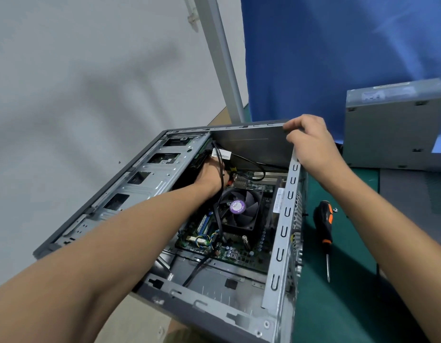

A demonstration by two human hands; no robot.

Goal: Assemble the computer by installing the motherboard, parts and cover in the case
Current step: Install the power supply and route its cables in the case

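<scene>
– computer case, where's it sitting?
– at the left edge of the green worktop, side cover off, open side facing the camera.
– go from the left, then.
– a metal drive cage runs along the left wall. just right of it the left hand is reached down inside among black cables. its fingers are hidden, so i can't tell whether it holds anything.
– and the middle?
– the motherboard lies on the case floor. on it is a black cooler fan with a purple sticker on the hub, and a blue memory stick just left of the fan.
– the other one?
– the right hand grips the far right corner of the case, fingers curled over the rim. the hands are well apart.
– outside the case?
– a screwdriver with a black and orange handle lies on the worktop just right of the case, a small screw beside its handle. further right and back stands a grey metal box, with blue cloth behind it.
</scene>
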